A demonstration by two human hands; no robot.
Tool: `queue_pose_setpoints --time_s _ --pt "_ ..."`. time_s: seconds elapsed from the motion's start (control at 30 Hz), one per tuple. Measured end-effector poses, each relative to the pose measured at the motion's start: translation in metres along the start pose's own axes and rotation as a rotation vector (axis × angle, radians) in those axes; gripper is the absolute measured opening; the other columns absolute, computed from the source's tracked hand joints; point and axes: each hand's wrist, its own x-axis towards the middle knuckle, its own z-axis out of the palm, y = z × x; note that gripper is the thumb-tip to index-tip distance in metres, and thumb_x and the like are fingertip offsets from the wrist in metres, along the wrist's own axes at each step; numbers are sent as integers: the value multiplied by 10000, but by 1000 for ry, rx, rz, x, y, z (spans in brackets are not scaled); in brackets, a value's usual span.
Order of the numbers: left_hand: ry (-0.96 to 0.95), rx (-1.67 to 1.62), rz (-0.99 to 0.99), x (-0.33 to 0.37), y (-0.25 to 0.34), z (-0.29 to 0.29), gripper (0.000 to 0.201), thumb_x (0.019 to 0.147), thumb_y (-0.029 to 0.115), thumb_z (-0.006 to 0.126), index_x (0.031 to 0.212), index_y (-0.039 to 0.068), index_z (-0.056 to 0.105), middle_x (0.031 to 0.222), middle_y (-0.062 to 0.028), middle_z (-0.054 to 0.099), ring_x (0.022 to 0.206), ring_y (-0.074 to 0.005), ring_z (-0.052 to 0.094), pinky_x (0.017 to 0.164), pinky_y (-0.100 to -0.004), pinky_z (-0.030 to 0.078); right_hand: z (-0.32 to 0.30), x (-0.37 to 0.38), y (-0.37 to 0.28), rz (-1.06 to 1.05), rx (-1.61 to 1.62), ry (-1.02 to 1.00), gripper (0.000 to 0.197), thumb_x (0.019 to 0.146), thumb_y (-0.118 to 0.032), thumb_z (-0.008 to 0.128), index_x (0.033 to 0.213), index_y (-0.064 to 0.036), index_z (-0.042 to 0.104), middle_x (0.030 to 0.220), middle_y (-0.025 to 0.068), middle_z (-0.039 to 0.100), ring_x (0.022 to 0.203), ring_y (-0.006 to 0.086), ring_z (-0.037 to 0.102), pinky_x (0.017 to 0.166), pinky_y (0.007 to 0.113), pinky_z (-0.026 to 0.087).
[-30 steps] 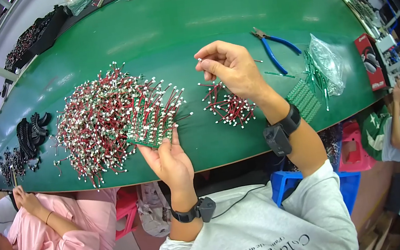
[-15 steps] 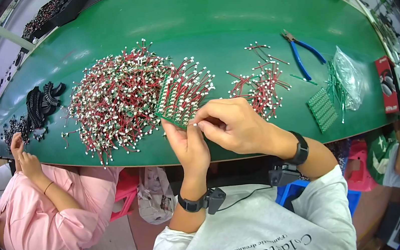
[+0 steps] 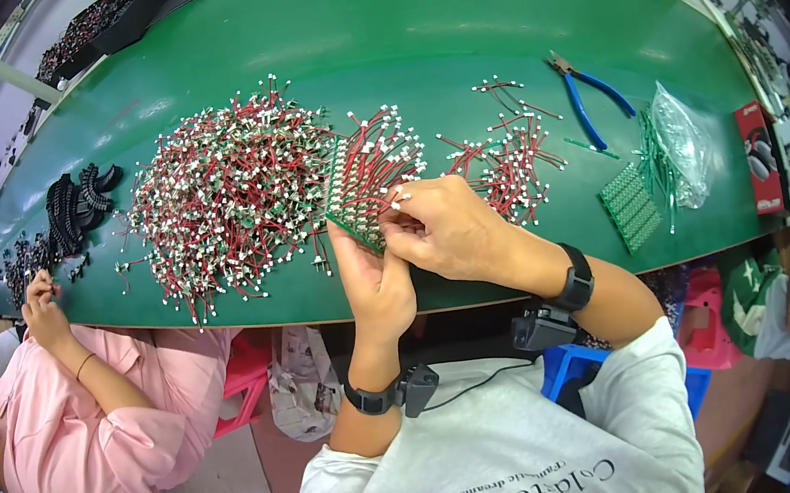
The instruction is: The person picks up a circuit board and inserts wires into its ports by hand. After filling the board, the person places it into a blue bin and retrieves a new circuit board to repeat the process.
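My left hand [image 3: 372, 284] grips a green circuit board panel [image 3: 343, 215] by its near edge, tilted above the table. Rows of red wires with white connectors [image 3: 381, 154] stand up from the panel. My right hand [image 3: 448, 230] is closed in a pinch at the panel's near right corner, with a white connector [image 3: 399, 198] showing at its fingertips. Left of the panel lies a big heap of red wires with white connectors [image 3: 219, 195]. A smaller pile of the same wires [image 3: 517, 171] spreads to the right, beyond my right hand.
Blue-handled cutters [image 3: 592, 101] lie at the right, near a bare green panel [image 3: 630, 206], green strips [image 3: 653, 163], a clear plastic bag [image 3: 686, 148] and a red box [image 3: 760, 159]. Black parts [image 3: 76, 211] lie far left, where a co-worker in pink [image 3: 119, 422] sits.
My right hand has risen slightly along the panel's near right corner, and a white connector now shows at its fingertips. The panel has turned a little in my left hand.
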Motion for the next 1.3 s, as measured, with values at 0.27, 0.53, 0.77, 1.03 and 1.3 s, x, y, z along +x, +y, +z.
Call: queue_pose_setpoints --time_s 0.27,0.53,0.77,1.03,1.3 --pt "-22 79 22 -1 3 3 418 997 19 473 1388 4 325 1294 -92 484 1177 -155 481 1038 -315 370 0 -2 -3 -140 -233 -17 85 779 -31 635 835 29 614 740 180 625 622 372 619 565 433 505" --pt "5 115 11 -3 4 4 588 867 -158 381 1426 -6 285 1325 -106 470 1210 -174 463 1061 -326 350 -2 -3 -3 -22 -226 -28 117 813 -52 612 878 41 582 752 211 616 656 400 621 568 456 515" --pt "36 157 -34 -6 -2 -1 591 874 -141 409 1435 -11 275 1333 -109 471 1212 -185 474 1064 -329 349 11 -3 3 -45 -291 7 104 810 -38 621 897 10 594 751 179 618 650 383 622 555 452 511" --pt "218 -162 -34 0 -1 -5 661 817 -188 396 1436 10 276 1379 -150 447 1258 -234 486 1102 -434 377 -46 18 35 -25 -290 151 126 840 -156 675 886 -39 666 746 135 621 648 318 620 580 397 489" --pt "201 -185 -74 2 2 -1 653 812 -196 388 1422 18 295 1376 -153 453 1247 -254 505 1108 -475 375 -108 17 101 309 -753 271 68 804 -148 698 854 -103 692 917 91 590 892 303 568 804 410 468"
